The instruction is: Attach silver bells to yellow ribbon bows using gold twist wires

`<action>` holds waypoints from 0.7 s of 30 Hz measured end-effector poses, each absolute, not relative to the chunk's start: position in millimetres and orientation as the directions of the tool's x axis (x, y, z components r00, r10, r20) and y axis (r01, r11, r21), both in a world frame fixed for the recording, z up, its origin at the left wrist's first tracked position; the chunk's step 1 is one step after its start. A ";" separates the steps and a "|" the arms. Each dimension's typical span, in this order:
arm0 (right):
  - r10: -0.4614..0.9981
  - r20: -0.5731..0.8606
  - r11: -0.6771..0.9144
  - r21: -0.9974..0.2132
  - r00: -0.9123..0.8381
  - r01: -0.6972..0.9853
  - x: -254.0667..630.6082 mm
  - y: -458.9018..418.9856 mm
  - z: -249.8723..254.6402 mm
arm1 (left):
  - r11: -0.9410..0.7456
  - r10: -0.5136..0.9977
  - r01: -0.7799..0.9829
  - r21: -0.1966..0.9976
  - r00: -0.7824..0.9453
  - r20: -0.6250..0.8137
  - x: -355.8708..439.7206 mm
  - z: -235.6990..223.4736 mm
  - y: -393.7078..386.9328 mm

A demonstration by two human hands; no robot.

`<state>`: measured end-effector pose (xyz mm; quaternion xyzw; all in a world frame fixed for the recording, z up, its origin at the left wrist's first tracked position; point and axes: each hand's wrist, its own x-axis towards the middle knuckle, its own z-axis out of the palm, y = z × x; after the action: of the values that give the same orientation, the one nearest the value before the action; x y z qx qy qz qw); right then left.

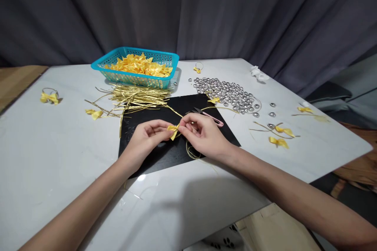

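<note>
Both hands meet over a black mat (153,156) in the middle of the white table (59,157). Between them is a small yellow ribbon bow (173,130). My left hand (147,138) pinches the bow from the left, fingers closed. My right hand (203,135) pinches it from the right, and a thin gold wire tie (191,152) loops down from under this hand onto the mat.
A teal basket (132,77) of yellow bows stands at the back, a heap of gold wire ties (135,98) before it. A pile of silver beads (229,95) lies right, pink snips (212,117) beside my right hand. Loose bows (278,142) and a ringed bow (49,96) are scattered about.
</note>
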<state>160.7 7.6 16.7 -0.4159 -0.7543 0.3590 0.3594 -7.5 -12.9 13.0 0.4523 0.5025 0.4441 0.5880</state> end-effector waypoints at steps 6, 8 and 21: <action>0.903 0.229 0.364 -0.857 -0.364 0.364 158.7 7.2 12.5 | 0.204 0.972 -0.006 0.979 0.121 -0.202 -7.3 15.7 -12.4; 0.907 0.227 0.355 -0.866 -0.355 0.352 158.0 6.6 10.6 | 0.202 0.972 0.003 0.979 0.121 -0.201 -7.1 15.4 -12.0; 0.909 0.250 0.370 -0.850 -0.332 0.374 155.8 4.6 9.0 | 0.182 0.979 0.006 0.983 0.096 -0.182 -3.5 17.8 -13.4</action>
<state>155.8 4.6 9.0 -0.4361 -0.7359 0.3531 0.3789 -3.5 -13.4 17.8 0.4749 0.5185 0.4281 0.5678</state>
